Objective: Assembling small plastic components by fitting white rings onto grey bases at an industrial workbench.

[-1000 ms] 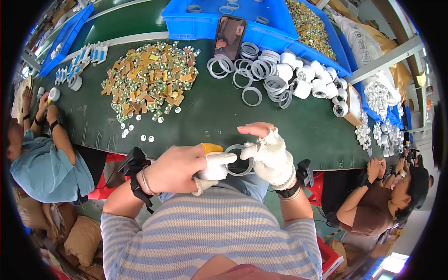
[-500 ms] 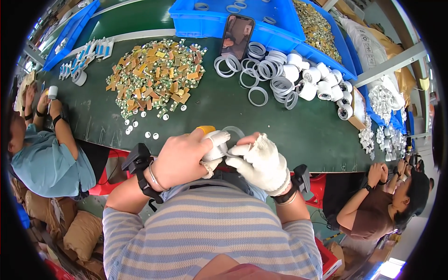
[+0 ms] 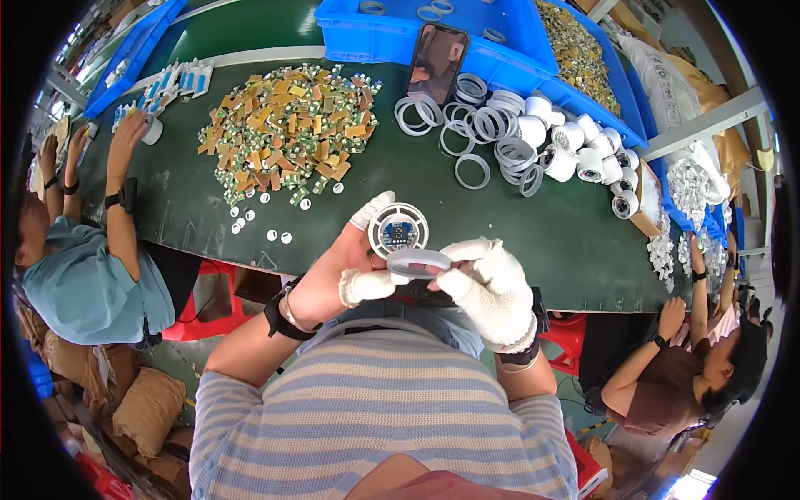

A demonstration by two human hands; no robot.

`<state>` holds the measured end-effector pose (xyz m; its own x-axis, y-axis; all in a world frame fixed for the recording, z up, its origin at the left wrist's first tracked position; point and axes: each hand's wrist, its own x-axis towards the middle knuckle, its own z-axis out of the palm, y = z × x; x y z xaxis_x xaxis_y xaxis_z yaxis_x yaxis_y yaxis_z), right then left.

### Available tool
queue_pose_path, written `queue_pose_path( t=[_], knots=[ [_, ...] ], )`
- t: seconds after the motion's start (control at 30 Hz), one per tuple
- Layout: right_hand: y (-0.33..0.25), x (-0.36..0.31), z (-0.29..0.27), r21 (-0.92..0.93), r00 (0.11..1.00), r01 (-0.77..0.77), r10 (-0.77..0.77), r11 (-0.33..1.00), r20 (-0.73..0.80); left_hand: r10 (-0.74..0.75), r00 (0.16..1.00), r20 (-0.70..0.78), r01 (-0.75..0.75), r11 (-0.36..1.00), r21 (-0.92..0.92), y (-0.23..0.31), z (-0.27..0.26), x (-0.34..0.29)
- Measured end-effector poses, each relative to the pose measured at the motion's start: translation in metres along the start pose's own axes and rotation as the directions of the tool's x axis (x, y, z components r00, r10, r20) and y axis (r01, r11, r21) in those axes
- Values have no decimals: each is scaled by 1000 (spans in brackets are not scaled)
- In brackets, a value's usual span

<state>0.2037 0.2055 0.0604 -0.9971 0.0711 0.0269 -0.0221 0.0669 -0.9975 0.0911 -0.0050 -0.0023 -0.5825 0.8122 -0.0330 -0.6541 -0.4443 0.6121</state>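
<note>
My left hand (image 3: 332, 279), its thumb and a fingertip covered in white cloth, is closed around a round white housing (image 3: 374, 225). The housing's open face is turned up toward me, showing a blue circuit board (image 3: 397, 235) inside. In a white glove with some fingertips bare, my right hand (image 3: 493, 296) pinches a grey ring (image 3: 400, 259) between thumb and fingers. That ring is tilted just in front of the housing's near edge and overlaps it in view; whether they touch I cannot tell.
Small circuit boards (image 3: 287, 125) lie heaped at the far left, with white discs (image 3: 272, 236) nearby. Grey rings (image 3: 472, 172) and white housings (image 3: 559, 162) are piled at the right. A phone (image 3: 437, 62) leans against a blue bin (image 3: 367, 37). Co-workers sit on both sides.
My left hand has rolled the housing over, so its open face with the board now shows. The ring has come nearer to me, below the housing. The left co-worker's arm reaches farther forward.
</note>
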Motion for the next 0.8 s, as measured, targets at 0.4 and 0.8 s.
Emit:
queue_pose_path(
  t=[0.4,0.8],
  knots=[
    [-8,4,7,-408,948,258,-311,875,-67,-12,999,34,2,959,284,-6,3,-7],
    [4,-1,7,-400,954,212,-277,892,-112,19,999,51,-34,945,324,-11,2,-9]
  ],
)
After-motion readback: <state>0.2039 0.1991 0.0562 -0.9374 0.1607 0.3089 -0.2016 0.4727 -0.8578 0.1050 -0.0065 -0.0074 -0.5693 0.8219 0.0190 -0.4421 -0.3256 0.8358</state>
